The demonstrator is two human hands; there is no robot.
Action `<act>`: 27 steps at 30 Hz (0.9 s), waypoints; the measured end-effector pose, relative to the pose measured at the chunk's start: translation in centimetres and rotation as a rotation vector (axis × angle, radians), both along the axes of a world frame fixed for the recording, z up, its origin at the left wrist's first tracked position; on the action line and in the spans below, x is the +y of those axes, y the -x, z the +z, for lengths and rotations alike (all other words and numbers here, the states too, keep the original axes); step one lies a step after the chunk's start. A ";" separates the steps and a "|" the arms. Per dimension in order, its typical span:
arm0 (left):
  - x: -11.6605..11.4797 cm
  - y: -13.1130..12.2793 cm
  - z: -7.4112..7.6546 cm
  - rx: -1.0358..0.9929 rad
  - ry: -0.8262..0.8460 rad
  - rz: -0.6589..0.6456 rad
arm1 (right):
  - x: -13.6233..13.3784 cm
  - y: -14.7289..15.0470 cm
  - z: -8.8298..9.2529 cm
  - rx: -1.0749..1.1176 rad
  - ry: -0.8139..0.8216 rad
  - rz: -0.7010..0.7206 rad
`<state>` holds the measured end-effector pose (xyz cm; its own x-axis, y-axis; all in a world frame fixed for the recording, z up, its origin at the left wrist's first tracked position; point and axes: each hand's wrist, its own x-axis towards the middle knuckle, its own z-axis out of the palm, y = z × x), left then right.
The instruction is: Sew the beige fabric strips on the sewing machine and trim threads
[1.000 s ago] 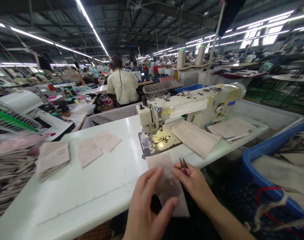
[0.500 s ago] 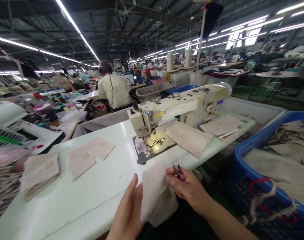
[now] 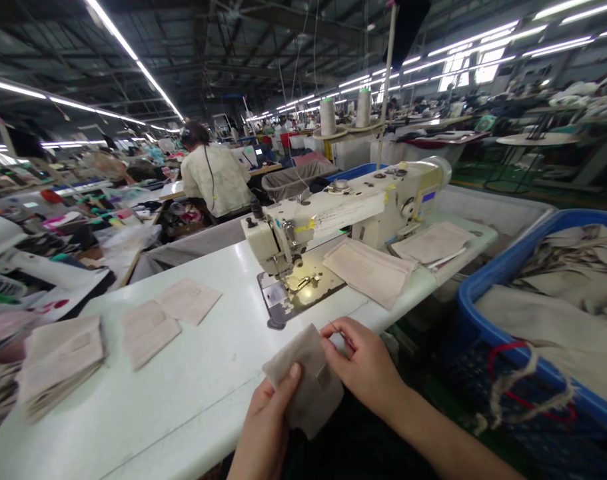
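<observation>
A beige fabric piece [image 3: 308, 390] with a small stitched patch [image 3: 324, 377] is held up off the table's front edge. My left hand [image 3: 270, 413] is closed on its left side, the thumb lying across the front. At the upper right edge, the fingertips of my right hand [image 3: 366, 357] are pinched against the cloth. Small thread snips [image 3: 350, 341] are tucked in that same hand, mostly covered by the fingers. Just beyond both hands stands a sewing machine [image 3: 333, 217], its needle area lit.
Two beige pieces [image 3: 150, 330] lie overlapping left of the machine, beside a folded stack [image 3: 60, 360]. More beige pieces [image 3: 368, 270] rest under the machine arm. A blue basket [image 3: 466, 293] full of cloth stands at right. A co-worker [image 3: 216, 173] sits ahead.
My left hand has gone from fingers spread behind the fabric to thumb closed over it. My right hand has turned, hiding most of the snips. The view has shifted slightly right.
</observation>
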<state>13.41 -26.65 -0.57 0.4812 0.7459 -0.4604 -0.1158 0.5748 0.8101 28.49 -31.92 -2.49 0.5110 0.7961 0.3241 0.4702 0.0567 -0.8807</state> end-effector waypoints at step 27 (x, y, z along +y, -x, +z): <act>1.2 1.6 1.2 -0.121 0.114 0.117 | -1.5 -5.5 2.9 0.793 -0.036 0.111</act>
